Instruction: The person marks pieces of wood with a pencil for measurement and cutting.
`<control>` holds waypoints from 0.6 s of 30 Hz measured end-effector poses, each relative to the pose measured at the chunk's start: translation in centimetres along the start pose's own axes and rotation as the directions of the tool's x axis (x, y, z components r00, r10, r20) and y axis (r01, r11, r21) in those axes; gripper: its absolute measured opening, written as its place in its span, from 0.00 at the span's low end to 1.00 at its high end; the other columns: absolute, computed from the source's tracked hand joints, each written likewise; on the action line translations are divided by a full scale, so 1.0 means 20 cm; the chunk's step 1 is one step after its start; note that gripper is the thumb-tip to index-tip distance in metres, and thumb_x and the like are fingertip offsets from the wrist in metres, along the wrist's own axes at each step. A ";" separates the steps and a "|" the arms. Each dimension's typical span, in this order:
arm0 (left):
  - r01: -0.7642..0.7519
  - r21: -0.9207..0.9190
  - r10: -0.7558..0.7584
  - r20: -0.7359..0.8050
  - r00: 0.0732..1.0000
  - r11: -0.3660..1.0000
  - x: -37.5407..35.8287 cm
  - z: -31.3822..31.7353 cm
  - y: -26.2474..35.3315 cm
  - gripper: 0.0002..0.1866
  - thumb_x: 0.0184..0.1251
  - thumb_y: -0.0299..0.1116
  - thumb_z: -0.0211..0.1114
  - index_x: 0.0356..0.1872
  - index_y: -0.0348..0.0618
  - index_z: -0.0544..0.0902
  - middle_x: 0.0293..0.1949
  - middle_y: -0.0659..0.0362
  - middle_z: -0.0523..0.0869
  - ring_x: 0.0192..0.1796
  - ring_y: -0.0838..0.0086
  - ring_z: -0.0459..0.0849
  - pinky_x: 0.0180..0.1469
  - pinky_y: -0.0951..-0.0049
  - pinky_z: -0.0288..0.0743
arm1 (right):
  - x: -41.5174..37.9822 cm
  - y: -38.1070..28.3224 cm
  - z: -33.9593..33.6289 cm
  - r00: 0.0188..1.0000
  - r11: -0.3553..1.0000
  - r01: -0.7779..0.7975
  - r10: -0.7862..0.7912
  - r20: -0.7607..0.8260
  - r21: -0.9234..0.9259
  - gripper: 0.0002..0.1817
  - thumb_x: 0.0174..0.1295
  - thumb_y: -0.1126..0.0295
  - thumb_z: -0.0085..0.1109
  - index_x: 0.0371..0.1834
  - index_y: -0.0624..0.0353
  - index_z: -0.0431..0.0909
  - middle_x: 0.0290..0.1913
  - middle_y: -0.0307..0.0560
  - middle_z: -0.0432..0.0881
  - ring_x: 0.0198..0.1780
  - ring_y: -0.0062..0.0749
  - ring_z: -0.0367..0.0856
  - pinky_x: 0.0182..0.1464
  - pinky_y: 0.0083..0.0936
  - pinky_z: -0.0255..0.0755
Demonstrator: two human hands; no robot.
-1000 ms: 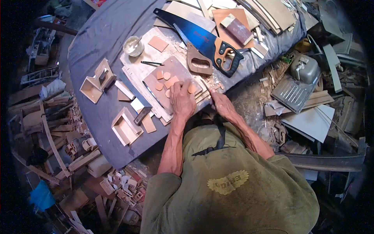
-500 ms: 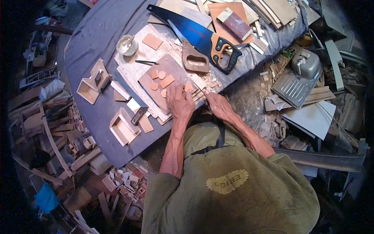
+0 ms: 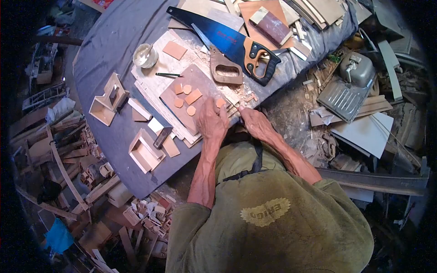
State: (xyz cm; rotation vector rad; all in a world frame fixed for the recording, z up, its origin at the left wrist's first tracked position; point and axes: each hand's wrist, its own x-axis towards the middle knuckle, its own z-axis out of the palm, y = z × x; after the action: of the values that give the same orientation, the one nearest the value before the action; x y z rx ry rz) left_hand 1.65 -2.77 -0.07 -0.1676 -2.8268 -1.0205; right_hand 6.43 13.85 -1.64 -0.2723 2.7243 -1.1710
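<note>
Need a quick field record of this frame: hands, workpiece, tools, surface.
left hand: pressed flat on the brown board, near its front edge
right hand: at the board stack's front edge, gripping something thin; unclear what
on board: small cut wood pieces
tools: blue handsaw, wooden-handled saw, pencil
also: white cup, small wooden box frames
surface: table with grey cloth

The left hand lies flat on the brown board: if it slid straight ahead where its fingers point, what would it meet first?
Probably the small wooden disc right at the fingertips of the left hand. Beyond it on the brown board lies the brown wooden saw handle. Depth is hard to judge from above.
</note>
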 end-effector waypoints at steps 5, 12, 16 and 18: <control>0.149 -0.007 -0.148 0.082 0.986 0.989 0.01 0.01 0.03 0.14 0.61 0.32 0.67 0.44 0.36 0.81 0.27 0.46 0.84 0.32 0.50 0.84 0.38 0.54 0.75 | -0.01 0.03 0.04 0.994 0.993 0.077 -0.083 -0.067 -0.095 0.10 0.73 0.71 0.43 0.46 0.67 0.71 0.32 0.60 0.79 0.33 0.58 0.82 0.32 0.46 0.76; 0.222 -0.047 -0.215 0.120 0.969 0.974 0.06 0.01 0.03 0.12 0.63 0.33 0.64 0.43 0.38 0.81 0.29 0.41 0.85 0.36 0.44 0.85 0.39 0.50 0.75 | -0.01 -0.02 0.03 0.996 0.973 0.043 -0.059 -0.064 -0.229 0.10 0.70 0.71 0.47 0.48 0.64 0.74 0.30 0.55 0.78 0.28 0.50 0.83 0.28 0.42 0.78; 0.198 -0.006 -0.197 0.078 0.977 0.980 0.05 0.04 0.01 0.10 0.62 0.33 0.67 0.39 0.37 0.82 0.25 0.46 0.84 0.28 0.55 0.85 0.33 0.60 0.76 | -0.03 0.01 0.07 0.993 0.946 0.061 -0.089 -0.075 -0.317 0.11 0.70 0.70 0.48 0.50 0.63 0.75 0.29 0.53 0.77 0.23 0.46 0.82 0.22 0.41 0.76; 0.179 -0.004 -0.178 0.063 0.982 0.984 0.05 0.05 -0.01 0.10 0.62 0.33 0.67 0.39 0.37 0.82 0.24 0.46 0.84 0.28 0.55 0.84 0.33 0.60 0.76 | -0.05 0.02 0.10 0.985 0.934 0.083 -0.130 -0.116 -0.346 0.12 0.70 0.70 0.49 0.51 0.64 0.75 0.28 0.52 0.76 0.22 0.45 0.82 0.21 0.40 0.75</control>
State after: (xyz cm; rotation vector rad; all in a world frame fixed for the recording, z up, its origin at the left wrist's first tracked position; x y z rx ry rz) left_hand 0.55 -2.14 -0.74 0.0558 -2.9370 -1.0816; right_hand 7.71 12.98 -3.29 -0.4013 3.0631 -0.7561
